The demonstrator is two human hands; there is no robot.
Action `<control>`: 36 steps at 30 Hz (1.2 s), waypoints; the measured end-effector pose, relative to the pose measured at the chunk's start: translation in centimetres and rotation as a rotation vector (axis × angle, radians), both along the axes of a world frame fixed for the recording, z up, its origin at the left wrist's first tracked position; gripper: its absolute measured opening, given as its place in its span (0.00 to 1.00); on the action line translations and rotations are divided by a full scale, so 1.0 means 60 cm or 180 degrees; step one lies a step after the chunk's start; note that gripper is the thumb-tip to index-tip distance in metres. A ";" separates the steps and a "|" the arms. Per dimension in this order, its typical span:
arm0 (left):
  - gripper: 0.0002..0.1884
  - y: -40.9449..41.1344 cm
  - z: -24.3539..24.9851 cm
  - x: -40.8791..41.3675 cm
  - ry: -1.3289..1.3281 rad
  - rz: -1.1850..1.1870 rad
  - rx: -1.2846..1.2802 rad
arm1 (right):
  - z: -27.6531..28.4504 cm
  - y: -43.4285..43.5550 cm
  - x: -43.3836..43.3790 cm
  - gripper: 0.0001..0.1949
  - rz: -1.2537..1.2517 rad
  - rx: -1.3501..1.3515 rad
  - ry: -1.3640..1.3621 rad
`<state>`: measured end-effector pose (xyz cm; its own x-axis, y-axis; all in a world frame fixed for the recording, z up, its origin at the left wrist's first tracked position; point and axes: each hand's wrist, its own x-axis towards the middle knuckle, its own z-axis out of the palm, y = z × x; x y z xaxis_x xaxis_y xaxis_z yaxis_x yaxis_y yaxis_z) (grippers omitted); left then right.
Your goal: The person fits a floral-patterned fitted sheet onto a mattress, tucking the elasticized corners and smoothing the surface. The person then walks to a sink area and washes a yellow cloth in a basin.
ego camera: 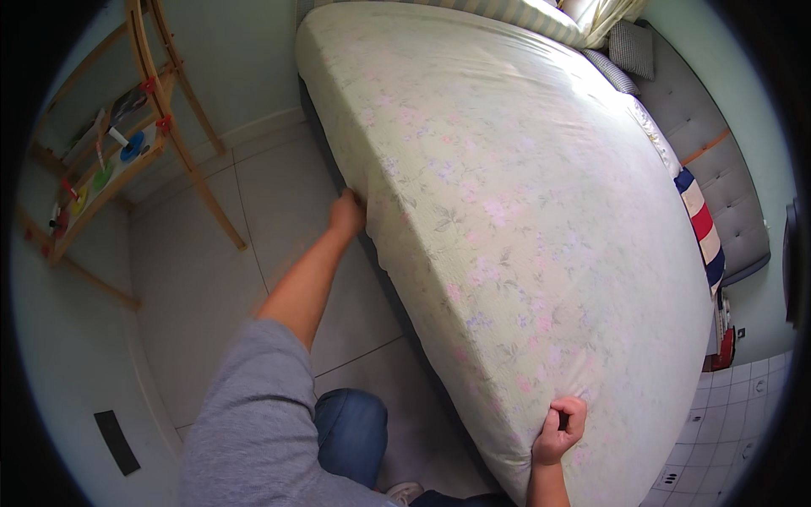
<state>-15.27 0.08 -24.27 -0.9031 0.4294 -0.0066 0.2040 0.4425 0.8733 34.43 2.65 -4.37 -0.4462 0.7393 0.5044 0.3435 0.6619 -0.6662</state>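
Note:
A pale floral fitted sheet covers the mattress of a bed before me. At the bed's near long side, my left hand grips the sheet's lower edge, its fingertips partly hidden by the cloth. My right hand is on the top surface near the bottom corner, fingers curled on a pinch of the sheet. Small creases run out from that grip. Below the sheet's hem shows the dark grey bed base. Wrinkles cross the sheet toward the far side.
A wooden easel with paint pots on its tray stands left on the tiled floor. Grey cushions rest by the padded grey headboard. A striped cloth lies at the bed's far edge. My bent knee is beside the bed.

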 end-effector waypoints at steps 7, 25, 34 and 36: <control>0.08 -0.102 0.029 0.300 -0.0353 0.0331 0.2264 | 0.004 -0.003 0.009 0.03 -0.0106 0.0030 -0.0038; 0.04 -0.240 0.130 0.469 -0.0837 -0.1065 0.1863 | 0.036 -0.007 -0.004 0.06 0.0031 0.0020 0.0032; 0.04 -0.392 0.237 0.536 0.0595 -0.2581 -0.0230 | 0.073 -0.063 0.006 0.32 0.1395 0.0575 -0.2115; 0.03 -0.392 0.272 0.543 0.0600 -0.2418 -0.0542 | 0.064 -0.108 0.031 0.30 0.2338 -0.0076 -0.2396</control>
